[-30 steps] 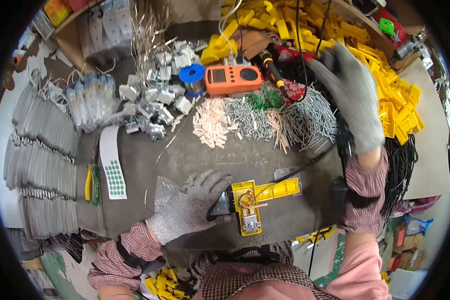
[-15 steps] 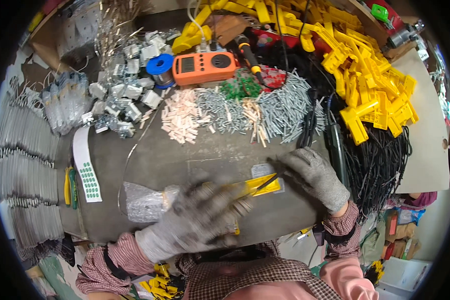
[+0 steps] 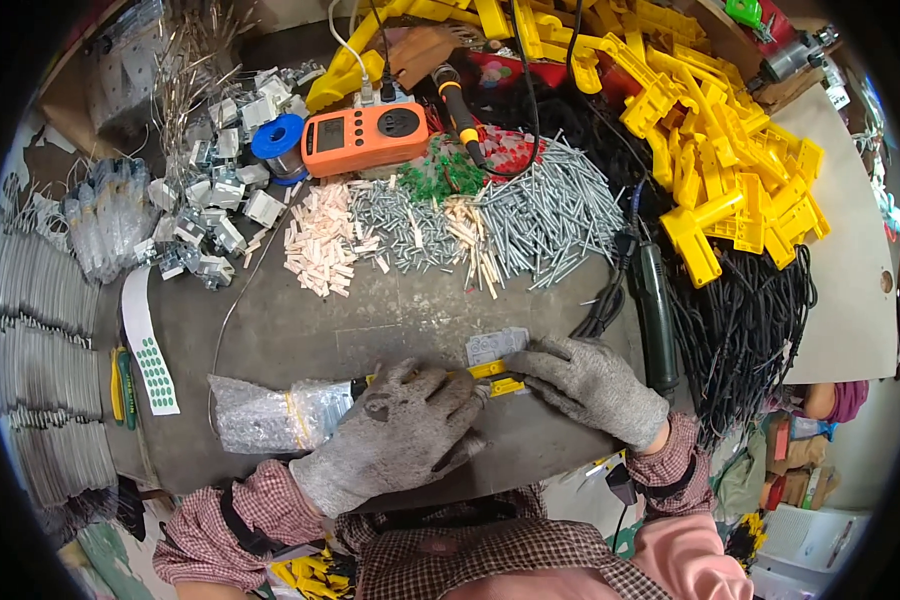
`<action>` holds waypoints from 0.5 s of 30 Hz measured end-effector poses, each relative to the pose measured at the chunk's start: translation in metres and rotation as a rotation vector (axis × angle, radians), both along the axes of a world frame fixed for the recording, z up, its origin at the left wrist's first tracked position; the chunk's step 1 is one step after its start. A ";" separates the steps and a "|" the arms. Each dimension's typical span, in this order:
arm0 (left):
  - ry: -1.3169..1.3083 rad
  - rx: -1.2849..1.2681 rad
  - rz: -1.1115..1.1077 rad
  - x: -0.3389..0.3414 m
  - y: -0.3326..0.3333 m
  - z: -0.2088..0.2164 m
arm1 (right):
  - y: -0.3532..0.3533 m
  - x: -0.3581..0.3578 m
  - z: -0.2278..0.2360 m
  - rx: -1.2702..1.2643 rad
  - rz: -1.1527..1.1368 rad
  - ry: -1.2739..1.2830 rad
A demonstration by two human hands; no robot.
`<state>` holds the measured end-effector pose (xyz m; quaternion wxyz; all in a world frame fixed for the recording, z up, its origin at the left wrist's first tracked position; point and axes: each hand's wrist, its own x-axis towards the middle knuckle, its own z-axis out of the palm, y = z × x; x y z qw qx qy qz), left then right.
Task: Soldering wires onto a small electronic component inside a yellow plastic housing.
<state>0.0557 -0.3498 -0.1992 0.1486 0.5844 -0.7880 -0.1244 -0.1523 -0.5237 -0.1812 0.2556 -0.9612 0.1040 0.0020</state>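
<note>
A long, narrow yellow plastic housing (image 3: 505, 386) lies on the dark worktop in front of me. My left hand (image 3: 395, 430), in a grey knit glove, bends over its left part, fingers closed on it. At its right end my right hand (image 3: 595, 390), gloved alike, grips with fingers held together; the fingertips are partly hidden. Just beyond the housing lies a small grey, label-like piece (image 3: 495, 345). Left of my left hand is a clear bubble-wrap package (image 3: 265, 415), its contents hard to make out.
Piles of screws (image 3: 550, 215), pale small strips (image 3: 320, 235) and yellow housings (image 3: 740, 170) line the back. An orange meter (image 3: 365, 138) stands beside a blue solder spool (image 3: 278, 145). Black cables (image 3: 745, 330) hang right; metal strips (image 3: 45, 355) are stacked left.
My left hand has slowed and settled over the housing. The right hand has come down and left onto its right end. The whole view has shifted slightly.
</note>
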 end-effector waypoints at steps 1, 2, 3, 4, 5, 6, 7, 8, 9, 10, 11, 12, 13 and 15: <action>-0.018 0.034 -0.013 -0.003 -0.001 0.000 | 0.002 -0.003 -0.001 -0.059 0.004 0.024; -0.018 0.039 -0.015 -0.005 -0.003 0.002 | -0.001 -0.006 -0.005 -0.055 0.002 0.024; -0.017 0.048 -0.005 -0.005 -0.006 0.005 | -0.007 -0.009 -0.010 -0.057 0.024 -0.023; -0.023 0.061 0.012 -0.004 -0.007 0.007 | -0.008 -0.007 -0.012 -0.055 0.051 -0.076; -0.029 0.070 0.017 -0.005 -0.006 0.006 | -0.003 -0.005 -0.013 -0.045 0.055 -0.082; -0.070 0.028 -0.006 -0.005 -0.005 0.004 | 0.006 -0.002 -0.011 -0.124 0.050 -0.147; -0.113 -0.018 -0.033 -0.004 -0.004 0.004 | 0.014 -0.001 -0.009 -0.208 0.041 -0.213; -0.124 -0.014 -0.027 0.001 -0.006 0.009 | 0.027 -0.007 -0.025 -0.054 0.043 -0.187; -0.063 0.004 0.038 0.008 -0.009 0.018 | 0.031 -0.010 -0.036 -0.049 0.049 -0.199; 0.002 0.027 0.103 0.015 -0.012 0.024 | 0.036 -0.007 -0.042 -0.124 0.038 -0.231; 0.001 0.043 0.100 0.024 -0.015 0.033 | 0.043 -0.004 -0.046 -0.193 0.018 -0.254; -0.029 0.056 0.255 0.034 -0.018 0.045 | 0.045 -0.001 -0.042 -0.189 -0.005 -0.209; -0.071 0.062 0.411 0.042 -0.015 0.053 | 0.047 0.003 -0.040 -0.177 -0.009 -0.218; -0.051 0.092 0.367 0.044 -0.001 0.051 | 0.051 0.006 -0.038 -0.215 -0.044 -0.230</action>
